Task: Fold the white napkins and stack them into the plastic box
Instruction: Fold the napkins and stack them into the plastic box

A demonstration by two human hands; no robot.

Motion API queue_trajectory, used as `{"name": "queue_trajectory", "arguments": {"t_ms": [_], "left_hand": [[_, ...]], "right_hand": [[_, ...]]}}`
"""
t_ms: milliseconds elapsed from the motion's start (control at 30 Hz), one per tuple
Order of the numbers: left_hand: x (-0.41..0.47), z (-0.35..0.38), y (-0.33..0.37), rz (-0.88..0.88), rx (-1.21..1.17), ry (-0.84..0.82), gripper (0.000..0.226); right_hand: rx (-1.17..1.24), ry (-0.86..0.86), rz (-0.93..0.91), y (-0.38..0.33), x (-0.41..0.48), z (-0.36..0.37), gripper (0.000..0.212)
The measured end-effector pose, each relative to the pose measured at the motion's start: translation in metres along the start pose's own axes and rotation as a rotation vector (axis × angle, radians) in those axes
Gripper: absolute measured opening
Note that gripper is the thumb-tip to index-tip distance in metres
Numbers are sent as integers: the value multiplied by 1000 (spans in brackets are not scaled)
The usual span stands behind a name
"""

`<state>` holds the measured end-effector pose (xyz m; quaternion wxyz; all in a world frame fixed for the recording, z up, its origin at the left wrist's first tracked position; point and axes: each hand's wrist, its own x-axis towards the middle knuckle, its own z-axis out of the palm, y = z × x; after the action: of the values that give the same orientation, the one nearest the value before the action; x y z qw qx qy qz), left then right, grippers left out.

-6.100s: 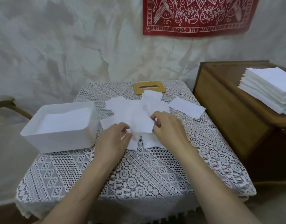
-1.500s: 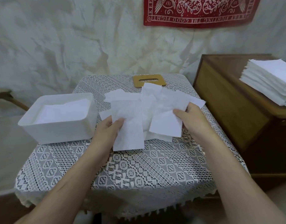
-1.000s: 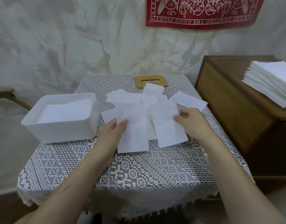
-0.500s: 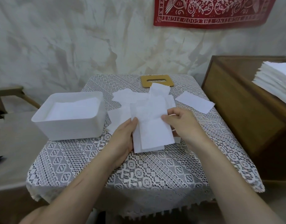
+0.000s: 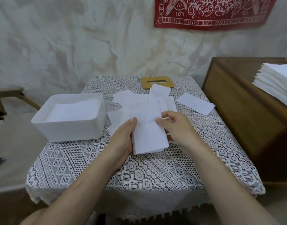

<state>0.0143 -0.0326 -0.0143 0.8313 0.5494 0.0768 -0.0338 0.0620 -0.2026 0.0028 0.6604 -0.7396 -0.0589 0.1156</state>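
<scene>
A: Napkins, how do they look? Quick.

B: I see folded napkins (image 5: 150, 137) in both hands: plain white, long rectangle, flat, short edge toward me. Layered edges show at the near end, so at least two sheets; I can't count exactly.

A: Hands?

B: The left hand (image 5: 123, 138) grips the bundle's left edge, thumb along it, fingers hidden underneath. The right hand (image 5: 175, 125) pinches the right edge, thumb on top, fingers curled. The bundle sits over the middle of the worktop (image 5: 155, 172), which has a lace cover. I can't tell whether it is lifted off or touching.

A: Box?

B: One white plastic box (image 5: 69, 129), left of the hands on the worktop. It holds white napkins (image 5: 73, 111) lying flat, filled close to the rim. No count possible.

A: Other napkins?

B: One loose heap (image 5: 123, 98) behind the bundle, sheets overlapping at angles, several, number unclear. One single napkin (image 5: 195, 104) lies apart on the right. One tall stack (image 5: 277, 80) sits on the wooden cabinet (image 5: 236, 111) further right.

A: Anything else?

B: One wooden lid (image 5: 157, 82) with a slot at the far edge, partly under the heap. One red cloth (image 5: 212, 12) on the wall.
</scene>
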Motion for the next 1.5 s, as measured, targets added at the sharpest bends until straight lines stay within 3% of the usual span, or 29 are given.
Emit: {"name": "queue_trajectory", "arguments": {"t_ms": [333, 500, 633, 767, 867, 1033, 1167, 1233, 1333, 1500], "left_hand": [[-1, -1, -1, 40, 43, -11, 28], [1, -1, -2, 40, 16, 17, 28], [1, -2, -1, 30, 9, 21, 27], [4, -6, -3, 49, 128, 42, 24], [9, -11, -5, 63, 222, 146, 19], [14, -20, 2, 34, 253, 225, 19], [14, -23, 7, 27, 244, 205, 18], [13, -22, 8, 26, 243, 187, 18], [12, -22, 8, 22, 252, 181, 18], [9, -21, 8, 11, 254, 170, 19]], "right_hand": [[3, 3, 12, -2, -1, 2, 8], [-124, 94, -31, -2, -1, 0, 7], [-14, 4, 49, -7, -3, 0, 8], [-38, -40, 42, -2, 0, 3, 18], [-76, -1, 32, 2, 8, 3, 18], [-520, 240, -93, 12, 26, -15, 3], [-858, 210, -123, 13, 34, -24, 35], [-913, 136, -75, 14, 35, -22, 51], [-951, 132, -80, 17, 36, -20, 57], [-1007, 225, -130, 25, 39, -16, 38]]}}
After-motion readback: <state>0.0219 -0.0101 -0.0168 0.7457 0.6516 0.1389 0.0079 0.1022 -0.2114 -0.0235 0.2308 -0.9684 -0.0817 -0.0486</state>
